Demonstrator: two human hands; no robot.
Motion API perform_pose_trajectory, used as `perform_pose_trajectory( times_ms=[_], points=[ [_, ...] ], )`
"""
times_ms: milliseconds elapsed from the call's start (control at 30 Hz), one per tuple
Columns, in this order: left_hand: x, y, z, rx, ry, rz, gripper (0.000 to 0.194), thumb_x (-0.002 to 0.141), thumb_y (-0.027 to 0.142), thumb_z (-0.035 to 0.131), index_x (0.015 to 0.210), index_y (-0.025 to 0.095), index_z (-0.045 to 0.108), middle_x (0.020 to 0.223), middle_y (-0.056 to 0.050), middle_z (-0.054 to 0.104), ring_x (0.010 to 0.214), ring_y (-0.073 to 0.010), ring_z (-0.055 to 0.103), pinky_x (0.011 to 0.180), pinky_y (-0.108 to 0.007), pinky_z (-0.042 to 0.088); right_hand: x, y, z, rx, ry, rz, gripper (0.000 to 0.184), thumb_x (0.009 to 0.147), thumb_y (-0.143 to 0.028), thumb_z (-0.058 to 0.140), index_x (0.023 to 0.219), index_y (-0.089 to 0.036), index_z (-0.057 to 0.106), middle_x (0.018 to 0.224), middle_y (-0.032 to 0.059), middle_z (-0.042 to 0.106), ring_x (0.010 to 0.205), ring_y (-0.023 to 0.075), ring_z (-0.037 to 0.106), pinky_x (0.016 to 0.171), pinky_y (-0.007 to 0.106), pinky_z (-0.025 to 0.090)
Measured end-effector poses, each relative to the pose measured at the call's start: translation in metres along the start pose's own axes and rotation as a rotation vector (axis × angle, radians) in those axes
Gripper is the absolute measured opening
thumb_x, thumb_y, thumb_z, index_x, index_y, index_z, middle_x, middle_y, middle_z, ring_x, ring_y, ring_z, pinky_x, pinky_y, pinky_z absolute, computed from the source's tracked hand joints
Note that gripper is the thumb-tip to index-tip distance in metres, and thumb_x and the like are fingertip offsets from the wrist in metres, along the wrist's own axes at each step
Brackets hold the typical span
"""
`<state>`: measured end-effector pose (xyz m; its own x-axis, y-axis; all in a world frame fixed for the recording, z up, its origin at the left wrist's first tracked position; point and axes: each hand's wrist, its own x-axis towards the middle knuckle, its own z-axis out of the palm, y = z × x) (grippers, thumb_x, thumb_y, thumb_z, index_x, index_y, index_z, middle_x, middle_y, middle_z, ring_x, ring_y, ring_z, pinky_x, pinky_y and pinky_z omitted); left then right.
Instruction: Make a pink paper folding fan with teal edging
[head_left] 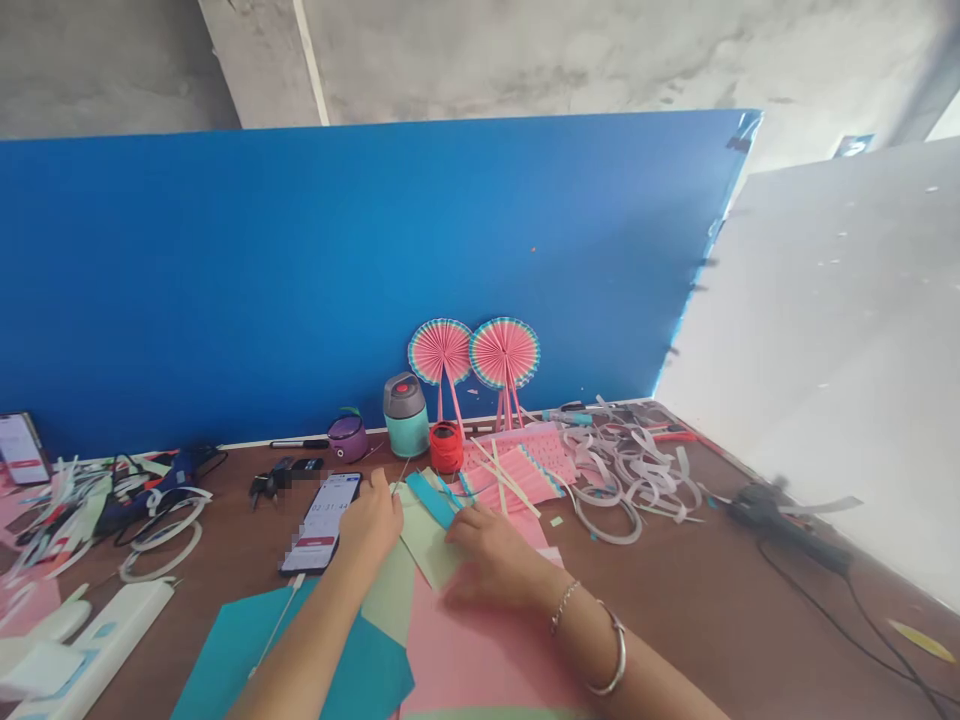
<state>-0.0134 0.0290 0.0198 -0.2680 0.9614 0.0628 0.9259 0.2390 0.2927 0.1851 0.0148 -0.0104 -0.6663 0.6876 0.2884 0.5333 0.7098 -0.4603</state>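
My left hand (373, 520) is closed in a pinch beside the phone, at the left edge of a pale green paper sheet (431, 540). A thin line, perhaps thread or wire, shows at its fingertips; I cannot make out what it is. My right hand (491, 550) lies low over the same sheet, fingers bent and closed at the lower end of a folded blue paper strip (431, 497). Part of the grip is hidden. Under the hands lie pink paper (480, 660) and teal paper (360, 665). A red spool of thread (446, 448) stands just behind.
Two round pink pleated fans (504, 353) lean on the blue partition (300, 270). A teal flask (406, 417), purple pot (347, 437) and phone (324, 525) stand or lie leftward. Pleated pink paper (510, 478), curled white strips (637, 465) and a glue gun (780, 515) lie rightward.
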Motion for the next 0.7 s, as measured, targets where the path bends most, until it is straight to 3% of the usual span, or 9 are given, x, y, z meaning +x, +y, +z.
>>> perform_pose_trajectory(
  times_ms=[100, 200, 267, 333, 400, 500, 600, 700],
  points=[
    [0.002, 0.005, 0.001, 0.078, 0.003, -0.008, 0.048, 0.084, 0.013, 0.036, 0.131, 0.001, 0.036, 0.119, -0.028, 0.052, 0.092, -0.0348, 0.063, 0.073, -0.043, 0.047, 0.004, -0.002, 0.011, -0.132, -0.002, -0.03, 0.032, 0.062, -0.028, 0.072, 0.092, -0.018, 0.064, 0.092, 0.0056, 0.061, 0.087, 0.023, 0.05, 0.079, 0.035, 0.039],
    [0.005, 0.008, 0.0, 0.131, 0.037, 0.02, 0.051, 0.082, 0.007, 0.036, 0.133, 0.002, 0.035, 0.12, -0.026, 0.052, 0.103, -0.0351, 0.057, 0.079, -0.044, 0.046, 0.007, 0.003, 0.017, -0.211, -0.01, 0.001, 0.014, 0.069, -0.017, 0.061, 0.082, -0.018, 0.064, 0.086, 0.0049, 0.061, 0.085, 0.0215, 0.05, 0.076, 0.034, 0.038],
    [0.003, 0.009, 0.001, 0.15, 0.109, 0.157, 0.05, 0.082, 0.008, 0.038, 0.131, 0.005, 0.04, 0.12, -0.022, 0.053, 0.111, -0.033, 0.051, 0.086, -0.043, 0.044, 0.008, 0.008, 0.018, -0.221, -0.006, 0.047, 0.009, 0.071, -0.015, 0.058, 0.078, -0.018, 0.063, 0.083, 0.005, 0.061, 0.084, 0.0215, 0.05, 0.075, 0.033, 0.038],
    [-0.005, 0.009, 0.008, 0.127, 0.156, 0.395, 0.045, 0.084, 0.011, 0.039, 0.128, 0.012, 0.046, 0.122, -0.016, 0.055, 0.115, -0.0291, 0.049, 0.094, -0.042, 0.041, 0.008, 0.011, 0.017, -0.198, 0.025, 0.095, 0.01, 0.072, -0.013, 0.055, 0.077, -0.018, 0.063, 0.082, 0.0052, 0.061, 0.085, 0.0213, 0.052, 0.075, 0.032, 0.038],
    [-0.016, 0.006, 0.02, 0.057, 0.077, 0.613, 0.043, 0.086, 0.016, 0.039, 0.128, 0.019, 0.049, 0.128, -0.011, 0.055, 0.121, -0.0254, 0.047, 0.101, -0.042, 0.037, 0.007, 0.014, 0.016, -0.134, 0.079, 0.138, 0.014, 0.074, -0.01, 0.053, 0.08, -0.018, 0.063, 0.084, 0.0053, 0.061, 0.085, 0.0204, 0.053, 0.076, 0.031, 0.039],
    [-0.032, -0.001, 0.04, -0.007, -0.118, 0.713, 0.052, 0.09, 0.036, 0.042, 0.139, 0.019, 0.038, 0.145, -0.011, 0.04, 0.134, -0.0264, 0.034, 0.108, -0.045, 0.031, 0.005, 0.018, 0.012, 0.009, 0.22, 0.22, 0.017, 0.077, -0.009, 0.05, 0.086, -0.017, 0.063, 0.087, 0.0055, 0.063, 0.084, 0.0185, 0.056, 0.075, 0.028, 0.042],
    [-0.039, -0.007, 0.053, -0.009, -0.157, 0.685, 0.059, 0.09, 0.05, 0.037, 0.142, 0.022, 0.032, 0.15, -0.011, 0.029, 0.138, -0.029, 0.024, 0.11, -0.053, 0.025, 0.004, 0.022, 0.009, 0.085, 0.358, 0.303, 0.019, 0.08, -0.01, 0.048, 0.089, -0.018, 0.062, 0.089, 0.0056, 0.063, 0.083, 0.0179, 0.057, 0.075, 0.028, 0.043],
    [-0.039, -0.008, 0.056, -0.003, -0.136, 0.651, 0.058, 0.092, 0.051, 0.031, 0.141, 0.02, 0.034, 0.15, -0.013, 0.03, 0.138, -0.0298, 0.024, 0.109, -0.056, 0.025, 0.004, 0.025, 0.007, 0.076, 0.388, 0.322, 0.02, 0.081, -0.01, 0.047, 0.09, -0.019, 0.063, 0.089, 0.0057, 0.064, 0.084, 0.0187, 0.057, 0.076, 0.029, 0.043]
  ],
)
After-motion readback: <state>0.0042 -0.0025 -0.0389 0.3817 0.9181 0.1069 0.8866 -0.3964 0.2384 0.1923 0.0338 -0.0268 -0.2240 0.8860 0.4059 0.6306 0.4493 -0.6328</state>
